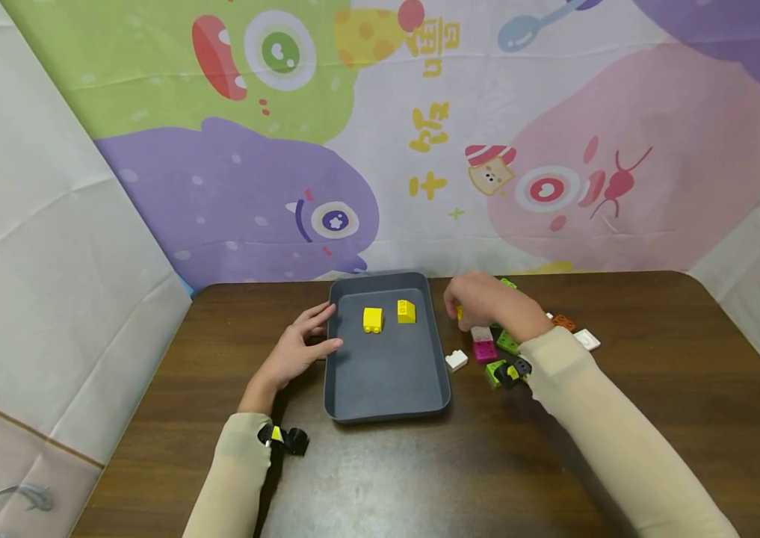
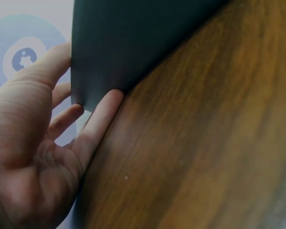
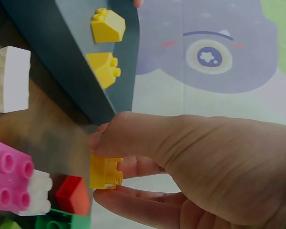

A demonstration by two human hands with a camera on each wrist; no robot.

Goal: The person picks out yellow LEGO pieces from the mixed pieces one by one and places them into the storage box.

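Right grip (image 3: 195,152): yellow brick (image 3: 101,172), possibly aloft.

Left fingers (image 2: 101,114) touching dark tray (image 2: 114,43), brown wood-grain tabletop (image 2: 195,129), purple-and-white patterned backdrop (image 2: 43,28)

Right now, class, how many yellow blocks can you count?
3. In the head view, two sit in the tray: a left block and a right block. The right hand holds the third block. Others may be hidden behind that hand.
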